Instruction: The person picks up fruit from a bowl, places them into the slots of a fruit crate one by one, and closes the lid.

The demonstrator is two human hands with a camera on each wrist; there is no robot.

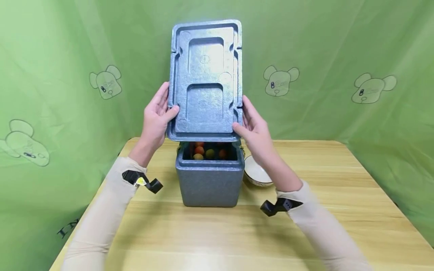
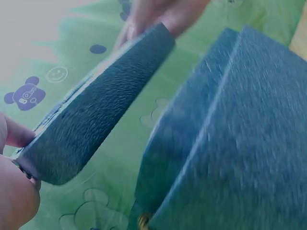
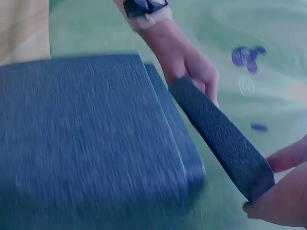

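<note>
Both hands hold a grey-blue foam lid (image 1: 205,101) up by its two sides, its recessed underside turned toward me. My left hand (image 1: 156,114) grips the left edge, thumb over the rim. On the right edge, my right hand (image 1: 255,126) grips lower down, its thumb on the rim too. Below the lid stands a matching foam box (image 1: 210,186), open at the top. Several round red, orange and yellow-green fruits (image 1: 199,150) show inside it; the lid hides the back of the opening. In the left wrist view the lid (image 2: 105,103) is apart from the box (image 2: 240,124).
A white bowl (image 1: 256,171) with a dark rim sits on the wooden table (image 1: 325,203) just right of the box, partly behind my right forearm. A green cloth (image 1: 315,41) with bear-head drawings hangs behind and along both sides.
</note>
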